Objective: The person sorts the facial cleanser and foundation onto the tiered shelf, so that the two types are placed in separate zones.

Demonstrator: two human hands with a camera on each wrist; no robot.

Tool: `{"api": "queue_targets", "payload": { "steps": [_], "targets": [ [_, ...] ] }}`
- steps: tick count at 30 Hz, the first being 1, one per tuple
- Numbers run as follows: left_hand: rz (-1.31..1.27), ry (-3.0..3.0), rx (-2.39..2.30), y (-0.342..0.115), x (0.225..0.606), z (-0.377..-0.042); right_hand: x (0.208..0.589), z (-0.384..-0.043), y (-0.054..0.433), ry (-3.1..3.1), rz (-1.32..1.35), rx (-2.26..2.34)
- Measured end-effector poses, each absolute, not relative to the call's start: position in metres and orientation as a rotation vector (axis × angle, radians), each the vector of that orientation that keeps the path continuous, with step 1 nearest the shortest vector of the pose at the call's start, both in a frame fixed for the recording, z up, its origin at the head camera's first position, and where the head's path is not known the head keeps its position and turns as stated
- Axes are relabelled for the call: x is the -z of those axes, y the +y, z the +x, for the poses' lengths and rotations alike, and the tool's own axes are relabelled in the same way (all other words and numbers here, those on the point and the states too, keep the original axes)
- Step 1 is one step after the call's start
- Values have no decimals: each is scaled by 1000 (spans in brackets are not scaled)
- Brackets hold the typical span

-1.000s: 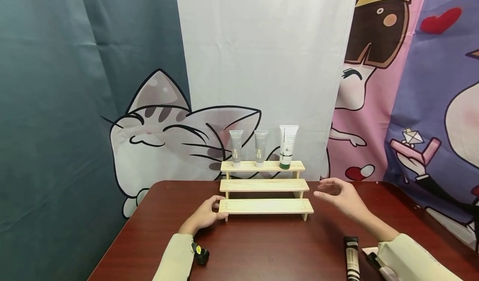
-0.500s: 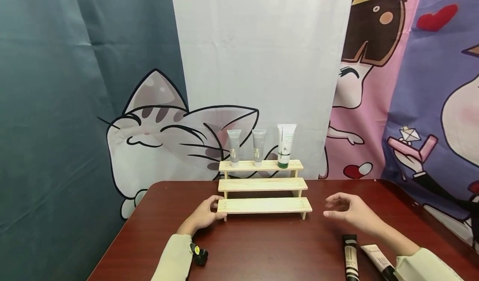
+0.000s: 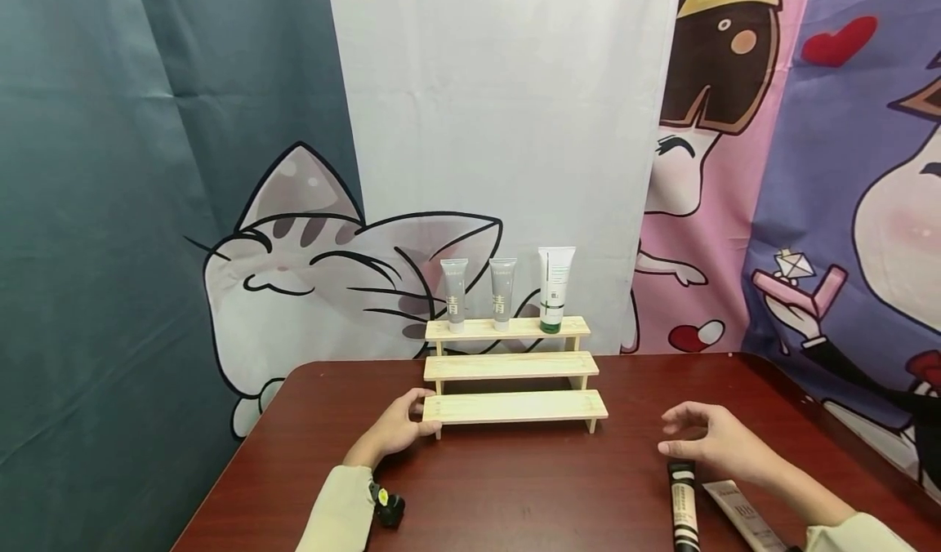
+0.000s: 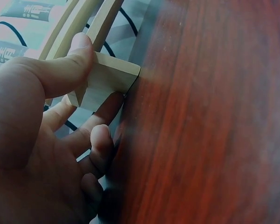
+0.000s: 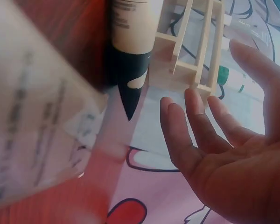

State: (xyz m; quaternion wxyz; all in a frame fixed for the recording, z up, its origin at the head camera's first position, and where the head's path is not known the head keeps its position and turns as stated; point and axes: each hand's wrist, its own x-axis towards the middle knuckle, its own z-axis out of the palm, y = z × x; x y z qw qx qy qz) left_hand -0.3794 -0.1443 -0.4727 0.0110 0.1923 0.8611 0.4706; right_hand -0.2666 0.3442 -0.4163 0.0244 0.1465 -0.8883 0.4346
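At the left end of a three-step wooden display stand (image 3: 515, 407), my left hand (image 3: 397, 425) pinches the lowest step. The left wrist view shows the thumb (image 4: 79, 51) against the step's edge and fingers behind its end panel. On the top step stand two grey tubes (image 3: 456, 291) and a white tube with a green cap (image 3: 555, 287). Holding nothing, my right hand (image 3: 724, 446) hovers with loosely bent fingers just beyond a black-and-beige tube (image 3: 684, 503). To the right of that lies a pale tube marked BB (image 3: 742, 515), partly below the right forearm.
The dark red-brown table (image 3: 529, 495) bears everything. Close behind it hangs a printed curtain (image 3: 500, 127) with a cartoon cat and figures. A small black device (image 3: 391, 509) sits at the left wrist.
My right hand has moved back from beside the stand, right and towards me, over the loose tubes. The left hand keeps its hold on the stand. The head view has shifted slightly.
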Motion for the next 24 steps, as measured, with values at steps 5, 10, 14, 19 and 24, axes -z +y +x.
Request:
{"api": "queue_targets", "payload": {
  "steps": [5,10,14,19,24],
  "targets": [
    [581,2685,-1476,-145,474,-380,421,-262,352,-2771,468,-1340],
    [549,2697,-1470,-148,472,-377,427,-261,360,-2827,503,-1206],
    [566,2680,-1486,-148,472,-376,428,-257,370,-2836,493,-1089],
    [578,2688,-1493,-146,471,-377,429,-255,379,-2898,473,-1278],
    [574,2686,-1489,-143,473,-378,431,-254,379,-2968,492,-1228]
  ]
}}
